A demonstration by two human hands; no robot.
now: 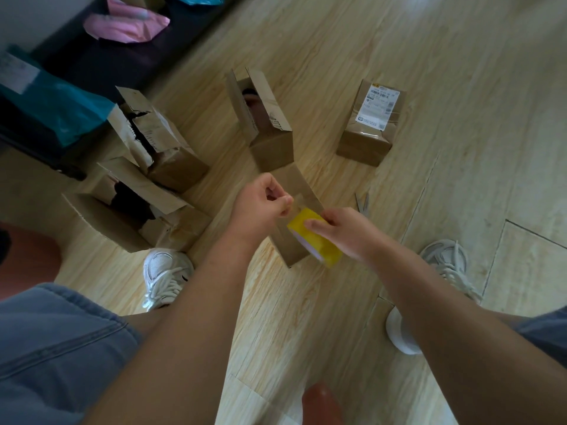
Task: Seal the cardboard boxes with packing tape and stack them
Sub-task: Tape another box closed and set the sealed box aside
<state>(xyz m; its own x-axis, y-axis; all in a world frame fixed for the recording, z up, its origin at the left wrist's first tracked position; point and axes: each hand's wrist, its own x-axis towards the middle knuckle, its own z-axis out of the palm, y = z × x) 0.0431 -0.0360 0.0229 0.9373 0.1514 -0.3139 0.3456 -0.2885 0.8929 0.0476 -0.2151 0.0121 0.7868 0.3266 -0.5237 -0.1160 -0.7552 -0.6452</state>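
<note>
Head view. Directly beneath the tape roll [316,239], largely hidden by it and by both hands: a small box [294,183], lying on the floor.

Just beyond the tape roll: an open box [271,151], upright, flaps raised. Further beyond the roll and to its right, well apart: a sealed box [366,139] with a white shipping label on top. Left of the roll: a torn box [178,167] with ragged flaps, and, nearer than that, a wide open box [101,216], dark inside. Just right of the roll, flat on the floor: scissors [362,202], blurred.

Pale wood-grain floor [306,317] under everything. Far left of the roll: a teal bag [61,111] against dark low furniture [107,62], with a pink bag [129,26] lying on top of it. Nearer than the roll, one on either side: white shoes, left shoe [165,277] and right shoe [448,262].

Both forearms reaching forward, meeting above the small box. Right hand [349,231] wrapped over the roll, fingers across its yellow outer face. Left hand [260,204] just left of the roll, fingers curled, thumb and forefinger pinching the tape end [299,201] drawn off the roll; strip itself faint and clear.
</note>
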